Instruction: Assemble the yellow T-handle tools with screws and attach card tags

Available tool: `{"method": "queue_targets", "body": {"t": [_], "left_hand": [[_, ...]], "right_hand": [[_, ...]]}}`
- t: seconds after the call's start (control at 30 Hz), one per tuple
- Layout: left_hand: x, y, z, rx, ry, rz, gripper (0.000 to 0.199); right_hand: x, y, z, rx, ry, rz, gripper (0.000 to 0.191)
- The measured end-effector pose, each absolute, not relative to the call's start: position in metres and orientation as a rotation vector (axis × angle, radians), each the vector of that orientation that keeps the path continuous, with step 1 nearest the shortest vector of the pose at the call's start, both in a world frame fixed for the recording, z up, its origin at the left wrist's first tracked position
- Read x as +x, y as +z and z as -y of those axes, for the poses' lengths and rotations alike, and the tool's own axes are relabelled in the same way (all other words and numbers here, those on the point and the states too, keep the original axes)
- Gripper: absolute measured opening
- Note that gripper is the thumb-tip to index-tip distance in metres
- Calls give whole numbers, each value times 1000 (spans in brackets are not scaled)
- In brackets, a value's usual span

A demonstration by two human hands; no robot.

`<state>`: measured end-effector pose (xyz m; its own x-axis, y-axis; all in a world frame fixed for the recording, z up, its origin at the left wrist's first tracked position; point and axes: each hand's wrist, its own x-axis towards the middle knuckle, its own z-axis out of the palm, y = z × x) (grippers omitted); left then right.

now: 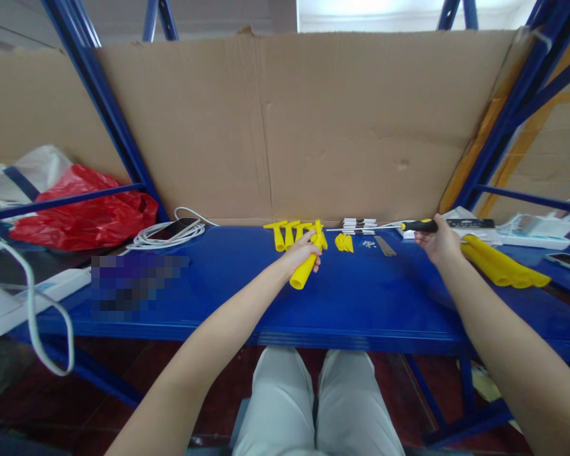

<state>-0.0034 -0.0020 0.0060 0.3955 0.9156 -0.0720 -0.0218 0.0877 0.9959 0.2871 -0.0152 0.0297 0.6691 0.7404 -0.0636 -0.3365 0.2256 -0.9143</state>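
Observation:
My left hand point(304, 252) is wrapped round a yellow tube-shaped handle point(303, 272) with a yellow crosspiece at its top. In my right hand point(439, 240) is a screwdriver point(418, 225) with a black and yellow grip. Its long shaft points left, and its tip is near the top of the yellow handle; whether they touch cannot be made out. Several yellow T-shaped pieces point(278, 235) lie behind my left hand. Between the hands are small yellow parts point(344, 243), tiny silvery pieces point(368, 244) and flat grey strips point(385, 246).
Yellow tubes point(503, 263) lie beside my right forearm. Black-and-white bundles point(360, 223) sit by the cardboard wall point(351, 126). At the left are a coiled white cable point(164, 239), a phone point(177, 228) and a red bag point(85, 209). Blue posts point(109, 114) flank the blue table point(228, 278).

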Motion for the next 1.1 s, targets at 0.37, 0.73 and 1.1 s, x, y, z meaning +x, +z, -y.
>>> {"method": "queue_targets", "body": {"t": [0.37,0.73,1.1], "left_hand": [[-2,6,2,1297,1001,-998,88],[-5,11,4,1285,1028,-1036,86],[-4,11,6,1307,1068,-1100,81]], "right_hand": [[283,32,18,-1117,844,485,34],[288,39,27,-943,955,692,44],[287,36,24,-937,882,701,29]]}}
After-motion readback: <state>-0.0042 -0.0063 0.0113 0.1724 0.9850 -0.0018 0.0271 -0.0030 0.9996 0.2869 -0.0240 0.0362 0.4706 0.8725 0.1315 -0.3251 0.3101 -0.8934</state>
